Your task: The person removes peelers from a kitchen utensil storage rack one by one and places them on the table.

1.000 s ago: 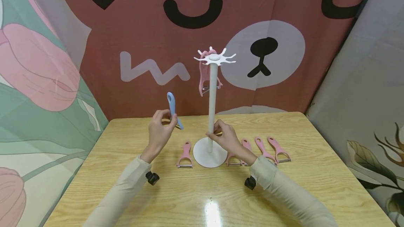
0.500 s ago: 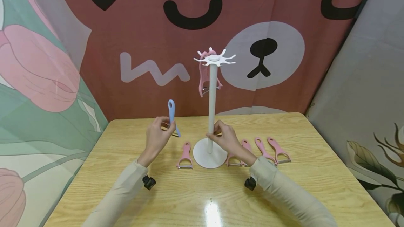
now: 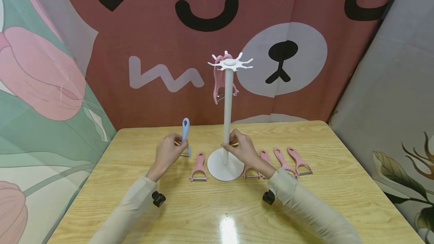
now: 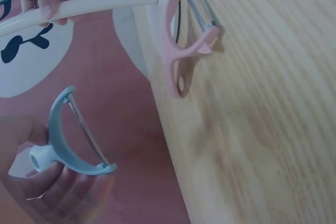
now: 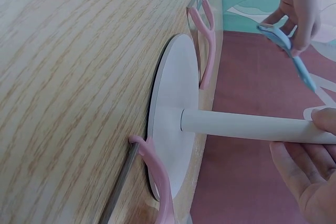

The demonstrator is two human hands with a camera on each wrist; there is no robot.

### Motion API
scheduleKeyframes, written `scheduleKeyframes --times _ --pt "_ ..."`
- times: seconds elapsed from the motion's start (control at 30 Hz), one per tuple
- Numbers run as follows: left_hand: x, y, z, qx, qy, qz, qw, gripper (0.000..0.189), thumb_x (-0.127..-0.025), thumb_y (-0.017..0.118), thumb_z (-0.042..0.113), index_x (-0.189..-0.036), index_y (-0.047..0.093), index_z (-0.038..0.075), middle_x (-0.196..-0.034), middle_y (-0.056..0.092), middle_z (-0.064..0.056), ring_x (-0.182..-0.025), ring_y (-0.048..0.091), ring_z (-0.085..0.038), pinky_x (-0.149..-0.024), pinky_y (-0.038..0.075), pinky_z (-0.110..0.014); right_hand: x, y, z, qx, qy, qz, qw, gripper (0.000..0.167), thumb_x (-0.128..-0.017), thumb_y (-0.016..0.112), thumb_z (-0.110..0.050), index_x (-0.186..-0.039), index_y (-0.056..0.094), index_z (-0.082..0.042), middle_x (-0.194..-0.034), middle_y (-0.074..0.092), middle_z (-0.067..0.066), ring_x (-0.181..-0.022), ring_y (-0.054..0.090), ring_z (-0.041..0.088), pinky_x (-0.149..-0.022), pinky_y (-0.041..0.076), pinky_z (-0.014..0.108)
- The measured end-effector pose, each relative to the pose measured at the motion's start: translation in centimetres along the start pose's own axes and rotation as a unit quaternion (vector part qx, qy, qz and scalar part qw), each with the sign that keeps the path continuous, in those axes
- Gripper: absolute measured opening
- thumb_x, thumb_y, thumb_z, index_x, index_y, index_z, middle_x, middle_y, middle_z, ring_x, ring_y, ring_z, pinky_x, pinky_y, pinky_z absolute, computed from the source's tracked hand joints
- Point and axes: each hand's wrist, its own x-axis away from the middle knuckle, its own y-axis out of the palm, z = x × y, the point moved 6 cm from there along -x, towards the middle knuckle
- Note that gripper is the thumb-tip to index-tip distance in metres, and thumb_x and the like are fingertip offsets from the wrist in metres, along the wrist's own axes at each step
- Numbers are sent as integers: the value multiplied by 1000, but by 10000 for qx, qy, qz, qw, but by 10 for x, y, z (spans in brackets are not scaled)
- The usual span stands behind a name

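My left hand (image 3: 168, 151) pinches a light blue peeler (image 3: 185, 131) upright, its looped handle end up and its blade end down. The left wrist view shows that peeler's curved head and metal blade (image 4: 88, 129) above the table. With thumb and fingers, my right hand (image 3: 242, 147) grips the lower part of the white post of a stand (image 3: 228, 112). The stand's round base (image 5: 176, 114) sits flat on the table. Pink peelers (image 3: 220, 78) hang from the hooks at the back of its top. Between the left hand and the base lies a pink peeler (image 3: 199, 166).
Several more pink peelers (image 3: 296, 160) lie right of the base, some partly hidden by my right wrist. The wooden table (image 3: 203, 214) ends at a printed cloth backdrop (image 3: 152, 104). White hooks (image 3: 246, 63) spread around the top of the stand.
My left hand has moved down with the light blue peeler, bringing it lower towards the table and more upright. The right hand stays on the post.
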Motion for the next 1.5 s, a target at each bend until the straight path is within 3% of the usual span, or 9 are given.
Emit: scheduleKeyframes --times 0.3,0.63,0.97,1.17,1.5 --pt "5 11 -10 -305 -331 -553 9975 17 -87 70 21 -89 70 4 -81 68 -5 -55 51 -13 -47 41 -30 0 0 0 -17 -1 -28 10000 21 -87 77 -10 -93 58 -4 -84 68 8 -78 70 22 -68 60 28" --pt "13 17 -18 -621 -605 -1048 9907 18 -87 70 20 -85 69 2 -65 58 -1 -50 47 -14 -42 36 -27 0 0 0 28 -57 -6 10000 22 -88 78 -12 -93 58 -4 -84 67 6 -79 70 21 -68 60 29" --pt "19 26 -28 -1030 -953 -1753 9745 31 -92 70 29 -71 61 9 -62 54 -1 -51 44 -13 -43 33 -24 0 0 1 14 67 -58 10000 22 -88 77 -12 -94 58 -4 -86 68 7 -80 71 22 -69 60 29" --pt "24 31 -33 -1266 -988 -1964 9673 42 -93 68 34 -61 54 11 -57 50 0 -48 40 -13 -41 29 -24 0 0 0 -9 17 -63 10000 22 -88 77 -12 -94 58 -4 -85 68 7 -80 71 22 -69 60 28" --pt "31 40 -37 -1439 -1099 -2247 9574 39 -89 71 30 -57 57 12 -52 52 1 -43 39 -10 -38 28 -21 0 1 0 -59 -96 -92 9999 21 -88 77 -11 -94 58 -4 -85 69 8 -78 71 22 -67 60 27"
